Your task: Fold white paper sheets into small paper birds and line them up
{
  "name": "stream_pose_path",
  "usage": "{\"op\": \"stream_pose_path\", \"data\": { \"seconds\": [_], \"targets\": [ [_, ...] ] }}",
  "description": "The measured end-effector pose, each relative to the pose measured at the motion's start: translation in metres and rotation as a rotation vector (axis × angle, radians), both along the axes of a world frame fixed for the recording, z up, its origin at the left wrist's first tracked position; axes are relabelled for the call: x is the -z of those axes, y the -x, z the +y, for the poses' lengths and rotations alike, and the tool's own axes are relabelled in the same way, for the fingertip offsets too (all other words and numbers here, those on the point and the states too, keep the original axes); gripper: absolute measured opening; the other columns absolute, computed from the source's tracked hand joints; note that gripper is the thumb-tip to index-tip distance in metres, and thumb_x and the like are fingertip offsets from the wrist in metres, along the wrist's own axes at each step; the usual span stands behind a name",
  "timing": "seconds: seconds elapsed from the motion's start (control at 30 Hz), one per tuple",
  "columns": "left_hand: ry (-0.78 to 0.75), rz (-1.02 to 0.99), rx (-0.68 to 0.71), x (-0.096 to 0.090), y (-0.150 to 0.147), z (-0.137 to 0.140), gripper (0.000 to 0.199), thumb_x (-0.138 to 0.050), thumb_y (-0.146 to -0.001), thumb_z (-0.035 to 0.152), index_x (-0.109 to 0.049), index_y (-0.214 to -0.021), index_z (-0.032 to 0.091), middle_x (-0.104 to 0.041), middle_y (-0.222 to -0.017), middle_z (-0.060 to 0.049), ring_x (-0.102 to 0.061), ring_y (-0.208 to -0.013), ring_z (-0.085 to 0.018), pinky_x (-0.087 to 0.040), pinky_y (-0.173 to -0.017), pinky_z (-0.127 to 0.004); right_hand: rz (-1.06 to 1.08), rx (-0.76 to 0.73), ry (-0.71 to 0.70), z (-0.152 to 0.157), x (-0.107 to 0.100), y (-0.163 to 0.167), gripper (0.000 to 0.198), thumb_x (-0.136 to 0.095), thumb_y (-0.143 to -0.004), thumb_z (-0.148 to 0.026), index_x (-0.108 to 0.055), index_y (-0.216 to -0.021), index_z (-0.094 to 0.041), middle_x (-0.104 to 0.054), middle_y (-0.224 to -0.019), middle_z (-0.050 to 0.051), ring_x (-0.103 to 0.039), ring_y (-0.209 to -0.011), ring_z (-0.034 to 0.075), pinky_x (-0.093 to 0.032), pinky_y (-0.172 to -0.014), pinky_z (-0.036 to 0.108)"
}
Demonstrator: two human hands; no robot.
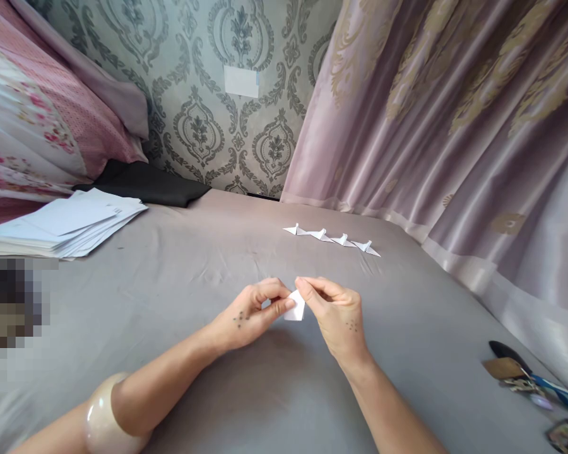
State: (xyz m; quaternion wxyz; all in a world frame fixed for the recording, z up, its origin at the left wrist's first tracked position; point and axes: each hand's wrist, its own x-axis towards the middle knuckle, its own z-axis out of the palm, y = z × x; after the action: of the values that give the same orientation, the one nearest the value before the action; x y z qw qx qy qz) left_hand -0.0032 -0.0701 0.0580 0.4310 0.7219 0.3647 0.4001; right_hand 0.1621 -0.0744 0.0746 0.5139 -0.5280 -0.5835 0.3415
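A small folded piece of white paper (295, 309) is held up between my two hands, above the grey sheet (208, 391). My left hand (256, 310) pinches its left side between thumb and fingers. At its upper right edge, the thumb and fingertips of my right hand (337, 310) are closed on the paper. Beyond my hands, several small folded white paper figures (320, 235) with pointed ends stand in a slanting row on the sheet.
A stack of white paper sheets (61, 224) lies at the left, by a folded black cloth (146, 183). Keys (518, 383) and blue-handled scissors (561, 391) lie at the right edge. Pink curtains (407, 126) hang behind. A blurred patch (9, 309) covers something at left.
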Motion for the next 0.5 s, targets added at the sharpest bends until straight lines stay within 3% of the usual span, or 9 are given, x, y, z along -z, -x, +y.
{"op": "stream_pose_path", "data": {
  "seconds": [0.17, 0.27, 0.33, 0.4, 0.5],
  "targets": [
    [0.333, -0.154, 0.051, 0.001, -0.002, -0.001, 0.030, -0.059, -0.088, 0.041, -0.064, -0.073, 0.016, -0.056, -0.069, 0.001, -0.048, -0.067, -0.012, -0.036, -0.065, -0.026, 0.087, -0.003, 0.120, 0.009, 0.002, -0.007, 0.032, -0.066, -0.078, -0.051, -0.075, -0.079, -0.020, -0.066, -0.062, 0.001, -0.056, -0.058, 0.013, -0.048, -0.062, 0.028],
    [0.382, -0.321, 0.008, 0.004, -0.006, 0.002, 0.029, -0.060, -0.087, 0.040, -0.065, -0.072, 0.016, -0.058, -0.071, 0.000, -0.049, -0.071, -0.013, -0.037, -0.071, -0.026, 0.198, -0.054, 0.162, 0.011, 0.002, -0.009, 0.045, -0.053, -0.085, -0.058, -0.073, -0.093, -0.018, -0.070, -0.073, 0.004, -0.059, -0.061, 0.014, -0.051, -0.063, 0.029],
    [0.390, -0.444, -0.017, 0.008, -0.008, 0.005, 0.025, -0.062, -0.087, 0.039, -0.067, -0.077, 0.017, -0.059, -0.074, -0.001, -0.050, -0.074, -0.013, -0.039, -0.074, -0.027, 0.155, -0.143, 0.162, 0.009, 0.002, -0.006, 0.042, -0.059, -0.083, -0.055, -0.073, -0.095, -0.017, -0.071, -0.079, 0.006, -0.062, -0.066, 0.015, -0.052, -0.065, 0.029],
    [0.409, -0.539, -0.013, 0.010, -0.009, 0.006, 0.022, -0.063, -0.086, 0.039, -0.068, -0.083, 0.018, -0.060, -0.078, -0.002, -0.050, -0.076, -0.013, -0.040, -0.077, -0.028, 0.071, -0.200, 0.103, 0.004, 0.005, 0.000, 0.031, -0.070, -0.077, -0.043, -0.072, -0.094, -0.017, -0.071, -0.079, 0.005, -0.063, -0.068, 0.016, -0.052, -0.066, 0.028],
    [0.431, -0.585, -0.020, 0.012, -0.009, 0.008, 0.022, -0.065, -0.086, 0.039, -0.069, -0.086, 0.017, -0.060, -0.081, -0.002, -0.049, -0.075, -0.012, -0.041, -0.077, -0.027, -0.029, -0.084, -0.099, -0.004, 0.011, 0.010, 0.014, -0.069, -0.080, -0.031, -0.072, -0.088, -0.020, -0.070, -0.075, 0.002, -0.062, -0.065, 0.014, -0.051, -0.065, 0.026]
  ]
}}
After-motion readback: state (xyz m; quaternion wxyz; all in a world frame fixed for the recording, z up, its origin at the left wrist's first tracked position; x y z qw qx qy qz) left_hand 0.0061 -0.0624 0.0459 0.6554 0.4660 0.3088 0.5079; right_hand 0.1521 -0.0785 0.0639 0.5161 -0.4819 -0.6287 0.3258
